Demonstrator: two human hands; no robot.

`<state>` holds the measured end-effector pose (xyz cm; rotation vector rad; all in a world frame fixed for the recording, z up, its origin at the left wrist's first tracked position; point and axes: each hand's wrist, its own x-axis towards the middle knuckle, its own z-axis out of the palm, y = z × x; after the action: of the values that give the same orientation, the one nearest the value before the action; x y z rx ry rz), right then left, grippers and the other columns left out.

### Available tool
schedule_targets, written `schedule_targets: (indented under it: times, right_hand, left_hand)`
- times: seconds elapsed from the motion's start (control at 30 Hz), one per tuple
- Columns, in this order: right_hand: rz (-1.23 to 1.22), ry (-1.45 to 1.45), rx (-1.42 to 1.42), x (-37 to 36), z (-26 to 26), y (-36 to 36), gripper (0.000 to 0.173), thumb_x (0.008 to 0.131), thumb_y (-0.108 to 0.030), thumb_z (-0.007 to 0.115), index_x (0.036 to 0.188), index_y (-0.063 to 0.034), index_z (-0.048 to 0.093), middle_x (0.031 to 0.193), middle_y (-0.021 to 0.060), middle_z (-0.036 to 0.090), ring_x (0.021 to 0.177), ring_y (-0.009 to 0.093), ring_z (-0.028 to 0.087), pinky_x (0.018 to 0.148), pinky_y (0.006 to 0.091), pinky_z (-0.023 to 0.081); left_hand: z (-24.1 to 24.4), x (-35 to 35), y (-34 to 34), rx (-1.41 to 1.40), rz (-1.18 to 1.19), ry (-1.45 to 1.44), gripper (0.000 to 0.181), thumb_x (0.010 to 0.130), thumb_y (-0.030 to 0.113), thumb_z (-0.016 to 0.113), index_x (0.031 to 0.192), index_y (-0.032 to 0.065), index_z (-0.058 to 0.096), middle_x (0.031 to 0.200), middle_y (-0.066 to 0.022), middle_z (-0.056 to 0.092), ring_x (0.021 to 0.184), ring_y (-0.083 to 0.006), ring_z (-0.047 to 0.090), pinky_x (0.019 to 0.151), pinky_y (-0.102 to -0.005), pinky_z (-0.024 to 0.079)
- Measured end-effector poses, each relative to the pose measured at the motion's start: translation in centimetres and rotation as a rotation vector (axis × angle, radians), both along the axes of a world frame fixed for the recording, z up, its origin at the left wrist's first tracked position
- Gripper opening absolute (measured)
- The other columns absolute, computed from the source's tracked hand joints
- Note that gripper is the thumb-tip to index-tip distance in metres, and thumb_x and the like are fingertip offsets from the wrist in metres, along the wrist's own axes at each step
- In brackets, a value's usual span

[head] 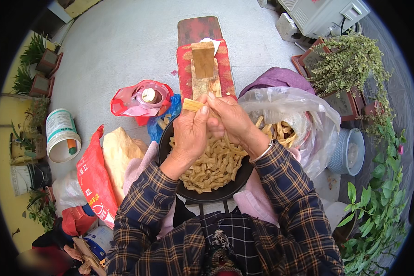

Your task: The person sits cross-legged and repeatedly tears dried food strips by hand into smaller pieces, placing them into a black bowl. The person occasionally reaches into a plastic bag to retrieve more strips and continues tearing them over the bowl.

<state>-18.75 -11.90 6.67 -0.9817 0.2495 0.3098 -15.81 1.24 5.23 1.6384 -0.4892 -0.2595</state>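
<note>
My left hand (188, 138) pinches a flat tan fibrous strip (192, 105), whose pale end sticks out to the left past the thumb. Against it, my right hand (236, 117) has its thumb and curled fingers closed at the strip's other end, which the fingers partly hide. Both hands are over a round black pan (208, 199) in front of my lap. Heaped in the pan are many short tan pieces (212, 172) of similar material. Just beyond my fingertips, a wooden block (203, 62) stands on a wooden board (196, 86).
A bench with a red cloth (184, 69) carries the board. To the right, a clear plastic bag (317, 107) holds longer tan strips (279, 134). A red bag (134, 100), a red sack (93, 179) and a white bucket (62, 134) are on the left. Another person's hand (74, 253) shows lower left.
</note>
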Motion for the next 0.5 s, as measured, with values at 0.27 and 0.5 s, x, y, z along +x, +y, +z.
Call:
schedule_targets:
  times: [0.27, 0.5]
  right_hand:
    - [0.257, -0.072, -0.037, -1.1, 2.2, 1.5, 0.027, 0.095, -0.024, 0.046, 0.085, -0.001, 0.056, 0.058, -0.0054, 0.041, 0.044, 0.001, 0.031, 0.039, 0.016, 0.024]
    - [0.097, -0.156, 0.27, -1.8, 3.2, 2.9, 0.025, 0.093, -0.02, 0.048, 0.096, 0.0031, 0.056, 0.06, -0.004, 0.043, 0.044, 0.001, 0.031, 0.04, 0.0164, 0.026]
  left_hand:
    - [4.9, 4.6, 3.7, -1.035, -0.035, 0.648, 0.035, 0.099, 0.035, 0.033, 0.074, 0.012, 0.04, 0.056, 0.0041, 0.032, 0.048, -0.0088, 0.029, 0.049, -0.024, 0.031]
    - [4.1, 4.0, 4.7, -0.547, 0.158, -0.408, 0.041, 0.096, 0.038, 0.04, 0.089, 0.0008, 0.057, 0.059, -0.0021, 0.047, 0.047, -0.0089, 0.038, 0.044, -0.023, 0.031]
